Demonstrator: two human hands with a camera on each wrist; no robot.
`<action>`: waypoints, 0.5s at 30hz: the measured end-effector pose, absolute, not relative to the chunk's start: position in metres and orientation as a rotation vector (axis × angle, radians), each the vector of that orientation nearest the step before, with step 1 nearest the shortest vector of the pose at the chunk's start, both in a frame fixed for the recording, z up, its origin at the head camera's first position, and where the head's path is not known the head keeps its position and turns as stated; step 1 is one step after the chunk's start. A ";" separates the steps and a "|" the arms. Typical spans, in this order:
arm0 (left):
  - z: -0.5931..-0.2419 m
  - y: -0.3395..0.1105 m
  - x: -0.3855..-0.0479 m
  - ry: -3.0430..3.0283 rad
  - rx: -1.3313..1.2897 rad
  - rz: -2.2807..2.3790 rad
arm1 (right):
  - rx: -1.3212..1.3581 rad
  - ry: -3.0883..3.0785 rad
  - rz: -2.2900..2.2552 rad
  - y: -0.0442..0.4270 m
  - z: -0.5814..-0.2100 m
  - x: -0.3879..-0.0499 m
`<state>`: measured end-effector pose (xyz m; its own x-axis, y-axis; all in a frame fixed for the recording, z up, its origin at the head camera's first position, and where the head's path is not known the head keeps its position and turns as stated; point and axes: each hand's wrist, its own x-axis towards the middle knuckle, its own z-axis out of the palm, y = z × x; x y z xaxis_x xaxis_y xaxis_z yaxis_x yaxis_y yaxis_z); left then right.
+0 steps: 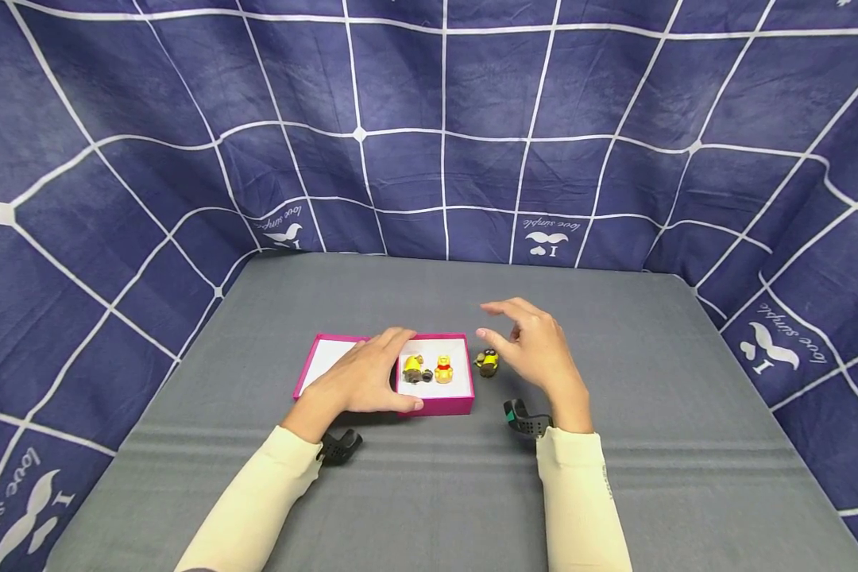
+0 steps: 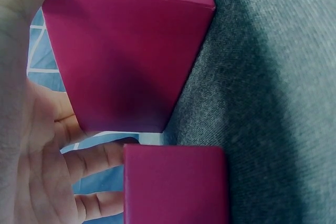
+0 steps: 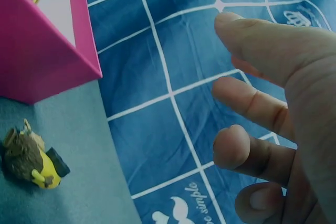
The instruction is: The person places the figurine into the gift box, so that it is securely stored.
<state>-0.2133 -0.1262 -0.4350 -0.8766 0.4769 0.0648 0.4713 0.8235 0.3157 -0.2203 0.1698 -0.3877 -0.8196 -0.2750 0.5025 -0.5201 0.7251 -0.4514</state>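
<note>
A magenta box (image 1: 449, 405) with a white inside stands on the grey table. In it lie a yellow-and-brown figurine (image 1: 413, 369), a small dark piece (image 1: 427, 376) and a yellow bear figurine in a red top (image 1: 443, 369). My left hand (image 1: 365, 373) spans the box's left part, thumb at the front wall and fingers toward the far side, gripping it. Right of the box, another yellow-and-brown figurine (image 1: 488, 363) lies on the table, also seen as a figurine (image 3: 34, 158) in the right wrist view. My right hand (image 1: 536, 345) hovers beside it, fingers apart, holding nothing.
The magenta lid (image 1: 325, 356), white side up, lies left of the box, partly behind my left hand. Black wrist mounts (image 1: 525, 419) sit under both wrists. A blue gridded curtain (image 1: 472, 159) hangs behind and beside the grey tabletop (image 1: 429, 492).
</note>
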 end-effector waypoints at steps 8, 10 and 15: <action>-0.434 -0.127 -0.213 2.990 0.775 0.501 | 0.562 -2.562 0.896 0.179 -0.389 -0.222; -0.434 -0.127 -0.212 2.992 0.773 0.495 | 0.555 -2.575 0.905 0.181 -0.389 -0.222; -0.434 -0.127 -0.213 2.989 0.772 0.492 | 0.544 -2.639 0.912 0.187 -0.392 -0.223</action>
